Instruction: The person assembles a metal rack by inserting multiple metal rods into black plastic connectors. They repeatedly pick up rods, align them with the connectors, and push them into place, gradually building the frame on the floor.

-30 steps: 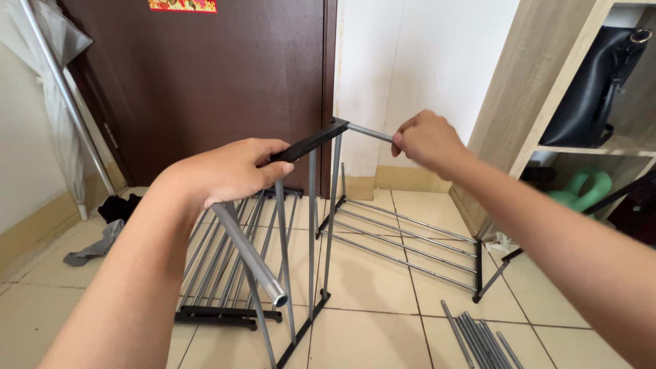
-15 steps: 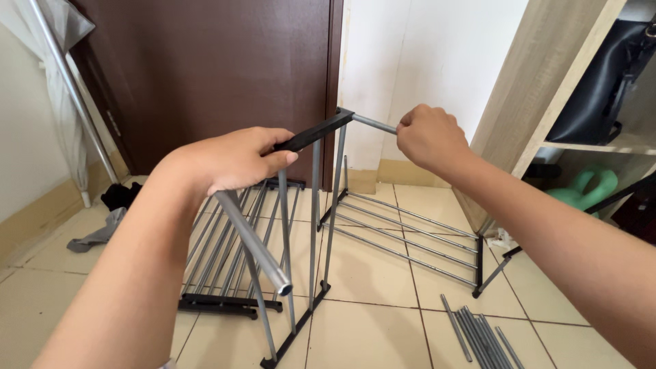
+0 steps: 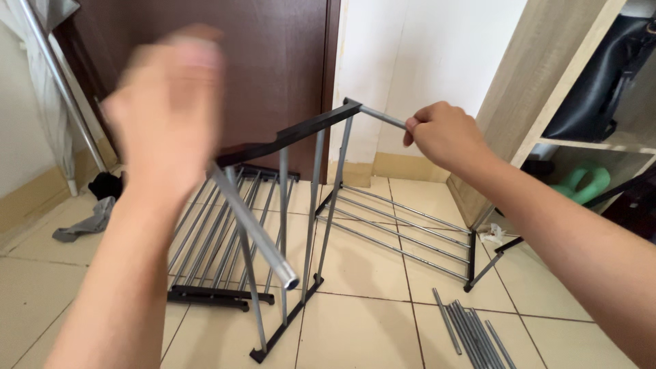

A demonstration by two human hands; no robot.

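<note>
A half-built metal rack stands on the tiled floor, with a black top bar (image 3: 294,134) on grey upright tubes (image 3: 311,212). My right hand (image 3: 444,137) is closed around a grey tube (image 3: 381,117) that enters the far end of the black bar. Up at the left, my left hand (image 3: 167,102) hovers above the bar's near end, off it and blurred by motion; its fingers cannot be made out. A grey tube (image 3: 256,229) slants from the bar's near end towards me, its open end low.
Rack shelves of grey rods lie flat on the floor (image 3: 212,239) and lean behind the frame (image 3: 403,232). Several loose grey tubes (image 3: 471,331) lie at bottom right. A dark door (image 3: 273,68), a wooden shelf unit (image 3: 533,89) and a grey cloth (image 3: 85,225) surround the spot.
My left hand has let go of the black bar's near end and risen fast above it. My right hand keeps its grip on the tube.
</note>
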